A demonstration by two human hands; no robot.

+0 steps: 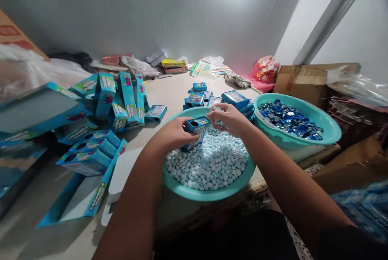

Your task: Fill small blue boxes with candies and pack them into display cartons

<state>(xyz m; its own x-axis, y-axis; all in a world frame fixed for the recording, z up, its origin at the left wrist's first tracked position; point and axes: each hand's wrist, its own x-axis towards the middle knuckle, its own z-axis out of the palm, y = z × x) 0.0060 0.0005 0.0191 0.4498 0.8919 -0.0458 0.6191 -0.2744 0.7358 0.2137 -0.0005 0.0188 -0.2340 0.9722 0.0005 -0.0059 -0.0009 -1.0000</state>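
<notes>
My left hand (178,131) is closed around a small blue candy tin (197,128) with a dark round hole in its top, tilted over a turquoise basin (209,196). Pale blue and white candies (209,163) fill that basin. Cupped beside the tin's opening, my right hand (227,118) holds several of the candies (218,114) in its curled fingers. Behind the basin lie more blue tins (195,99), one with its hole showing.
At the right stands a second turquoise basin (330,131) of blue and silver caps (287,116). Blue printed boxes (129,98) crowd the left, near an open display tray (81,199) holding several tins (87,161). Cardboard boxes (300,82) and a red bag (265,70) sit behind.
</notes>
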